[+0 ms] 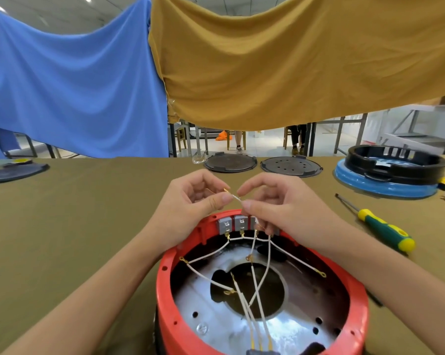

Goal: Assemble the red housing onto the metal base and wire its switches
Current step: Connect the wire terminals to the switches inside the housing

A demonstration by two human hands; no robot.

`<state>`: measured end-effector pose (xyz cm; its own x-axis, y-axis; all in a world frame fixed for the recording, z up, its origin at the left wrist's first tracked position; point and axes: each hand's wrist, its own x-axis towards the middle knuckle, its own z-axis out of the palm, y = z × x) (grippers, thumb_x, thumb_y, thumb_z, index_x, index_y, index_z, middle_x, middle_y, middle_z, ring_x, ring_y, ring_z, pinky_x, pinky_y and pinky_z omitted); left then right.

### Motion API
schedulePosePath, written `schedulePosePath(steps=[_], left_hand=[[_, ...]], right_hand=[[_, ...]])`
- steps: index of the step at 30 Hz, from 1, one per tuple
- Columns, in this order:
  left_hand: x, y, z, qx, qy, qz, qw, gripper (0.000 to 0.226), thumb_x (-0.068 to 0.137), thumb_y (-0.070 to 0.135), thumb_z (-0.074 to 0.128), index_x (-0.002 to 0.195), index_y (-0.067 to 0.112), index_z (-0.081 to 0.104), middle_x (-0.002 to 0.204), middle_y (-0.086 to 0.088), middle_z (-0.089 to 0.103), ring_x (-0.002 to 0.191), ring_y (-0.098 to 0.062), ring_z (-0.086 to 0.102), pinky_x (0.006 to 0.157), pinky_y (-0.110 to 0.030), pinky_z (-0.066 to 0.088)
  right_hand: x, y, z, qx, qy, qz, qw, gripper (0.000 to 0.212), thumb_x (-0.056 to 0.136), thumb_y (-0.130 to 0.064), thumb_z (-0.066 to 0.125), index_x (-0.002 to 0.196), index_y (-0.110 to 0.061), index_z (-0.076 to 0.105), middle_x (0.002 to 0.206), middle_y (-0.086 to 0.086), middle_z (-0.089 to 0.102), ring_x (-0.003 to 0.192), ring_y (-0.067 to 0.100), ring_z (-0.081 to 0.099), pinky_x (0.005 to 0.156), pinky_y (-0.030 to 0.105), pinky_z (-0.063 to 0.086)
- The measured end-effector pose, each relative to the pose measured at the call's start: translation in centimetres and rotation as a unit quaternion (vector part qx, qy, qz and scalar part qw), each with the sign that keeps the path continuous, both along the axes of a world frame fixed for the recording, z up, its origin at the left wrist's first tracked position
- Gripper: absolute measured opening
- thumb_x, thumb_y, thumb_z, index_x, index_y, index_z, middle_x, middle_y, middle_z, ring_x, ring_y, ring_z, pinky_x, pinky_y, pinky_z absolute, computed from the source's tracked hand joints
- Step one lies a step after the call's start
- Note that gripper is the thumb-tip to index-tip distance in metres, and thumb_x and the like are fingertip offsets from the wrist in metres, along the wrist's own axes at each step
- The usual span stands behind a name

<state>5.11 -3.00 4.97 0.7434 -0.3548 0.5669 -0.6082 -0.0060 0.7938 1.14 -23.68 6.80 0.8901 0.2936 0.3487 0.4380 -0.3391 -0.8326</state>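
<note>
Hands pinching one wire above the switches.
Left hand [190,198] and right hand [270,201] are gripping a white wire [235,198], fingers clamped on it, its long axis running far-left to near-right, terminal pointing far-left. Housing [165,275] is sitting on the base [216,321], near centre of the tabletop [75,213]. Guiding the terminal squarely onto a switch [225,224] tab looks best.

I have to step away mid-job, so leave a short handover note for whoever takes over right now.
Left hand and right hand: both pinch one white wire with a gold terminal, held above the switches.
Red housing already sits over the metal base; grey switches are along its far rim.
Done: some wires run from the switch terminals.
Left: several ring-terminal ends lie loose inside; connect them and the held wire.
Screwdriver lies on the table to the right.
</note>
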Motion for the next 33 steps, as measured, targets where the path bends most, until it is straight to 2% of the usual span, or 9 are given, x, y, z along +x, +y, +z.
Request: schedulePosePath(steps=[3, 5, 11, 15, 18, 20, 24, 26, 33], left_hand=[[-0.04, -0.07, -0.01, 0.006, -0.009, 0.006, 1.000, 0.009, 0.078, 0.027, 0.078, 0.082, 0.023, 0.071, 0.079, -0.004, 0.073, 0.071, -0.013, 0.067, 0.067, -0.019, 0.052], [-0.07, -0.05, 0.00, 0.007, -0.008, 0.003, 1.000, 0.010, 0.078, 0.026, 0.078, 0.082, 0.020, 0.071, 0.078, -0.004, 0.073, 0.070, -0.013, 0.067, 0.066, -0.020, 0.052], [-0.28, -0.01, 0.07, 0.019, -0.017, 0.004, 1.000, 0.009, 0.080, 0.027, 0.076, 0.085, 0.020, 0.075, 0.077, -0.003, 0.074, 0.067, -0.009, 0.066, 0.064, -0.017, 0.051], [-0.17, 0.01, 0.11, 0.040, -0.024, 0.033, 0.998, 0.014, 0.091, 0.026, 0.063, 0.097, 0.017, 0.072, 0.081, 0.001, 0.073, 0.072, -0.007, 0.064, 0.067, -0.014, 0.048], [-0.07, 0.15, 0.08, 0.056, -0.018, 0.052, 0.997, 0.011, 0.096, 0.015, 0.061, 0.102, 0.017, 0.071, 0.081, 0.002, 0.072, 0.075, -0.006, 0.064, 0.069, -0.014, 0.048], [-0.23, 0.19, 0.18, 0.071, -0.025, 0.044, 0.996, 0.012, 0.094, 0.021, 0.063, 0.103, 0.018, 0.070, 0.083, 0.001, 0.071, 0.078, -0.011, 0.064, 0.070, -0.021, 0.050], [-0.55, 0.04, 0.35, 0.091, -0.059, 0.016, 0.994, 0.018, 0.087, 0.034, 0.069, 0.097, 0.019, 0.071, 0.086, -0.005, 0.072, 0.080, -0.033, 0.064, 0.074, -0.051, 0.051], [-0.41, 0.08, 0.34, 0.092, -0.062, 0.005, 0.994, 0.015, 0.086, 0.033, 0.070, 0.092, 0.019, 0.073, 0.085, -0.008, 0.072, 0.080, -0.037, 0.064, 0.073, -0.056, 0.050], [-0.01, 0.62, 0.14, 0.083, -0.001, -0.067, 0.994, 0.010, 0.082, 0.026, 0.075, 0.092, 0.023, 0.075, 0.090, -0.009, 0.074, 0.080, -0.018, 0.068, 0.075, -0.029, 0.053]], right_hand=[[-0.10, 0.16, -0.12, -0.078, -0.051, -0.011, 0.996, 0.006, 0.088, -0.023, 0.073, 0.092, -0.026, 0.074, 0.079, -0.003, 0.073, 0.069, 0.022, 0.068, 0.068, 0.041, 0.059], [-0.27, 0.23, -0.03, -0.077, -0.049, 0.006, 0.996, 0.004, 0.086, -0.027, 0.075, 0.088, -0.024, 0.076, 0.079, -0.003, 0.074, 0.073, 0.024, 0.069, 0.075, 0.043, 0.058], [-0.23, 0.34, -0.01, -0.039, -0.005, 0.029, 0.999, 0.007, 0.092, -0.013, 0.067, 0.091, -0.007, 0.071, 0.079, 0.008, 0.073, 0.072, 0.017, 0.072, 0.067, 0.028, 0.060], [-0.17, 0.11, 0.16, 0.015, 0.030, 0.008, 0.999, 0.006, 0.095, -0.008, 0.062, 0.092, -0.006, 0.067, 0.079, 0.006, 0.075, 0.062, 0.013, 0.070, 0.055, 0.016, 0.052], [-0.05, 0.06, 0.02, 0.003, 0.029, -0.004, 1.000, 0.006, 0.095, -0.010, 0.063, 0.091, -0.009, 0.067, 0.075, 0.003, 0.074, 0.055, 0.007, 0.064, 0.050, 0.013, 0.046], [-0.01, 0.08, -0.03, -0.025, 0.013, -0.014, 1.000, 0.005, 0.094, -0.012, 0.064, 0.091, -0.013, 0.068, 0.077, 0.002, 0.074, 0.057, 0.006, 0.063, 0.051, 0.012, 0.046], [-0.04, 0.17, -0.16, -0.129, -0.085, -0.056, 0.986, 0.011, 0.089, -0.015, 0.071, 0.085, -0.025, 0.069, 0.074, -0.007, 0.071, 0.065, 0.003, 0.066, 0.061, 0.016, 0.051], [-0.24, 0.23, -0.03, -0.138, -0.109, -0.071, 0.982, 0.012, 0.087, -0.016, 0.073, 0.084, -0.028, 0.070, 0.075, -0.011, 0.071, 0.069, 0.002, 0.067, 0.065, 0.017, 0.053], [-0.46, -0.10, 0.28, -0.012, 0.013, -0.046, 0.999, 0.014, 0.086, -0.009, 0.074, 0.092, -0.022, 0.077, 0.079, 0.004, 0.075, 0.076, 0.025, 0.072, 0.078, 0.047, 0.061]])
